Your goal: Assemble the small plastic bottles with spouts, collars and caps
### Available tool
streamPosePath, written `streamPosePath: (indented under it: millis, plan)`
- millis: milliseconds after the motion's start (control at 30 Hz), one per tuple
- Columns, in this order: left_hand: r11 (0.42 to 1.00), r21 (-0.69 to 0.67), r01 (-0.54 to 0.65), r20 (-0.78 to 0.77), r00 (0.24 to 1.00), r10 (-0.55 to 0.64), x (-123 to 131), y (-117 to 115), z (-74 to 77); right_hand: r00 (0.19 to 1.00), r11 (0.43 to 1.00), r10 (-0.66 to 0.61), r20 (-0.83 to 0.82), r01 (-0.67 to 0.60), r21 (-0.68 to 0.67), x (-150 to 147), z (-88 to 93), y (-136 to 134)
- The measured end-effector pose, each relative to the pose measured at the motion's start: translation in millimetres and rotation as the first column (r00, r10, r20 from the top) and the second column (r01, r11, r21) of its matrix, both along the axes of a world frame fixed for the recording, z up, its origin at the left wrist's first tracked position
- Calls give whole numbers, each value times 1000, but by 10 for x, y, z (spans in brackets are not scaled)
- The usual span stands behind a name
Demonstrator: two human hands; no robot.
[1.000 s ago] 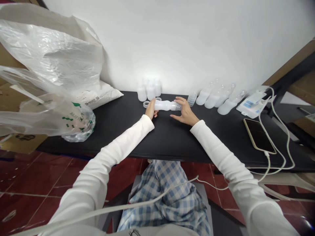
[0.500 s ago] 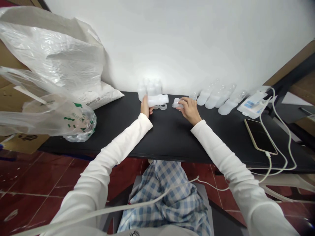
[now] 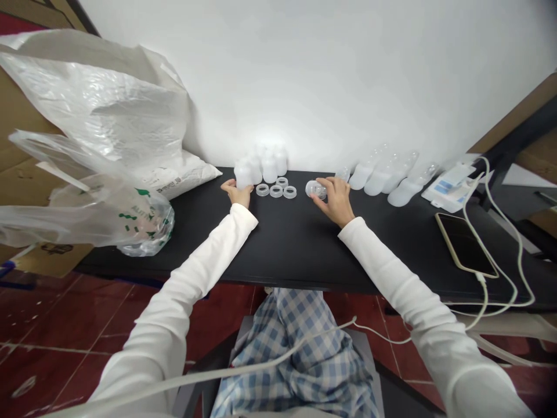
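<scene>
- Standing loose from their clear tops, the several uncapped bottles (image 3: 270, 168) at the left hand's (image 3: 238, 194) one to two o'clock seem dealt with; four rings (image 3: 275, 191) lie on the counter (image 3: 296, 247) at its three o'clock.
- Four capped bottles (image 3: 376, 181), at the right hand's (image 3: 325, 195) two to three o'clock, appear left to do.
- Left hand: fingers spread about the foot of a white bottle (image 3: 242, 172) at its twelve o'clock; whether it grips, I cannot tell.
- Right hand: closed narrowly on a clear cap (image 3: 312, 188), at its ten o'clock.
</scene>
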State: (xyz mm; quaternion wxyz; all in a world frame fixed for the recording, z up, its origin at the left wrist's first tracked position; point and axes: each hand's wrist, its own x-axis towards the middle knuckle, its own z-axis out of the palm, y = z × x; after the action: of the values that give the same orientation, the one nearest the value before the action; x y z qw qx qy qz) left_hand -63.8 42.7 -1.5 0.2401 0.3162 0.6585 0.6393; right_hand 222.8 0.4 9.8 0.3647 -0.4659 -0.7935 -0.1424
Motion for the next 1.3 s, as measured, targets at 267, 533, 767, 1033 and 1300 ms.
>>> streamPosePath:
  millis: [267, 533, 767, 1033, 1300]
  plan:
    - [971, -220, 89, -216, 966, -138, 48, -68, 62, 999, 998, 26, -33, -27, -56, -34, -17, -18]
    - [999, -26, -28, -337, 941, 17, 221, -188, 59, 986, 999, -4, -168, -3, -42, -71, -25, -24]
    - [632, 222, 742, -567, 626, -536, 716, -407, -65, 859, 981, -94, -503, -7, -195, -305, -32, -58]
    - [568, 218, 794, -583, 573, -576, 1193, -401, -48, 622, 915, -268, -736, -76, -397, -381, -50, -25]
    - [585, 153, 797, -632, 534, -562, 1153, -402, 4, 609, 928, -251, -753, -69, -366, -367, -56, -32]
